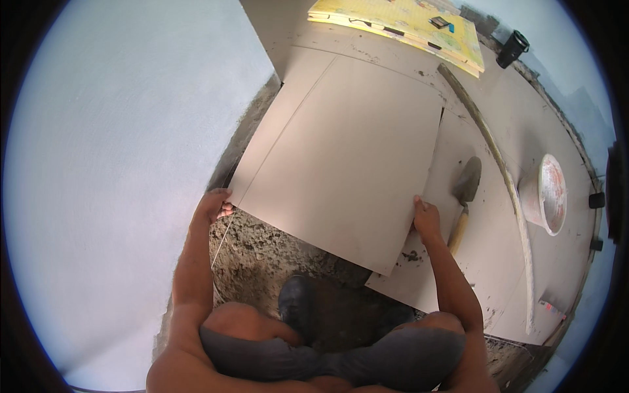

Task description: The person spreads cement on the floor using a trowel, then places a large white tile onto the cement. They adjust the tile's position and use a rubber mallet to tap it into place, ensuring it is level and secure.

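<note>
Head view: left hand (216, 204) grips tile (334, 157) at near-left corner, right hand (426, 220) its right edge; trowel (467, 181) nearby.

Soft light is brightening the wall (131, 164) beside the left hand (219, 205); beyond the right hand (426, 221), fisheye distortion is bending the floor's (493, 275) edge.

Before me, the tile (337, 157) sits between my left hand (217, 205) and right hand (426, 217), the wall (131, 164) on its left, mortar (252, 252) between it and my boot (296, 304). Rightward come the trowel (469, 180), the pole (508, 180), then the bucket (531, 196); behind lies a flat stack (400, 26), a flask (512, 49) to its right.
</note>
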Motion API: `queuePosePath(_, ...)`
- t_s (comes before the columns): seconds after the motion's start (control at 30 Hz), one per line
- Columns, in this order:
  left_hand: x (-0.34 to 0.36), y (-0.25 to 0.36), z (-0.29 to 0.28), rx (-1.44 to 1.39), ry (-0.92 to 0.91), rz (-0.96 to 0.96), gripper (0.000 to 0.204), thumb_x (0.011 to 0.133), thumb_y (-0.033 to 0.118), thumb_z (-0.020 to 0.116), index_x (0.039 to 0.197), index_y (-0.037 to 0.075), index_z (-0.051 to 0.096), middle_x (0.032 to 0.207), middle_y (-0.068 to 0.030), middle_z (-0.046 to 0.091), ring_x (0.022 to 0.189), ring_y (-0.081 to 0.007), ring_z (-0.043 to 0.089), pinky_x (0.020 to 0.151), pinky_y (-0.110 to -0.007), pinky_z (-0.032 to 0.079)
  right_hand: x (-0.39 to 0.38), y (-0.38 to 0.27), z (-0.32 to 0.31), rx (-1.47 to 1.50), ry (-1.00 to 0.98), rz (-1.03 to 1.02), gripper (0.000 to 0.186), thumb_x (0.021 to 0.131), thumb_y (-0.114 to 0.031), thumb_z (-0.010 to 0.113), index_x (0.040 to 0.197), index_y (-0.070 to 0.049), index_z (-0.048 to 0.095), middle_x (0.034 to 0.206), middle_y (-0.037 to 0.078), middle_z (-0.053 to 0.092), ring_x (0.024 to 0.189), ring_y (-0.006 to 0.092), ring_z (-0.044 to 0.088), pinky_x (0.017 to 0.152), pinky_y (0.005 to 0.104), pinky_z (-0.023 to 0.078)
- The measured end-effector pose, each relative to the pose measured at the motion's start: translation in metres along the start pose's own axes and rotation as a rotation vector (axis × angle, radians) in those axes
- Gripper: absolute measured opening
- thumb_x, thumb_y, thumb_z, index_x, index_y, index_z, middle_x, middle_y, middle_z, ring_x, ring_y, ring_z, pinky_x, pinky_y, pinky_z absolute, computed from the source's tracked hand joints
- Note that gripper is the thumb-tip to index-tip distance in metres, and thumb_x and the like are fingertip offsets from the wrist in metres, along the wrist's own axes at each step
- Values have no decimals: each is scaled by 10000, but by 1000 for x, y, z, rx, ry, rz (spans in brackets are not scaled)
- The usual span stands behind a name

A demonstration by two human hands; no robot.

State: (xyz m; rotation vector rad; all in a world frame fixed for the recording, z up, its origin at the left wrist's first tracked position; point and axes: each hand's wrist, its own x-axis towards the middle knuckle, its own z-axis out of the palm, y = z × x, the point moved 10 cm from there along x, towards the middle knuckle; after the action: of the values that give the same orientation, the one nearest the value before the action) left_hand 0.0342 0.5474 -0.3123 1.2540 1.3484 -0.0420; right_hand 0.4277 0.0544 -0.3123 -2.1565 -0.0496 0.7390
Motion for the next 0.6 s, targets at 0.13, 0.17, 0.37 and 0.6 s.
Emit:
queuePosePath(0.13, 21, -18, -1, -62, -61, 7, 163, 962, 246, 574, 1051, 114, 608, 777, 25, 537, 629, -100, 508, 695, -347, 523, 9, 5, -3, -167, 105, -152, 528, 978, -421, 488, 913, 67, 680, 775, 262, 660, 806, 395, 663, 774, 460, 501)
queuePosePath(0.17, 20, -20, 0, -45, -57, 13, 160, 967, 250, 564, 1043, 116, 608, 765, 29, 523, 620, -96, 498, 684, -344, 516, 6, 5, -4, -168, 88, -131, 530, 975, -428, 490, 935, 64, 684, 780, 261, 662, 806, 401, 659, 774, 462, 500)
queuePosePath(0.37, 38, -30, -20, -68, 26, 25, 132, 964, 242, 555, 977, 124, 612, 733, 35, 517, 577, -92, 490, 596, -318, 490, -8, 0, -2, -124, -21, -48, 539, 969, -456, 494, 919, 44, 688, 755, 230, 661, 774, 394, 648, 769, 449, 495)
queuePosePath(0.6, 38, -41, -44, -54, 218, -3, 138, 937, 216, 594, 840, 120, 614, 641, 24, 532, 517, -112, 490, 489, -303, 440, -21, -3, 13, -162, -90, -63, 581, 972, -479, 478, 805, 50, 650, 720, 216, 646, 728, 359, 637, 756, 437, 493)
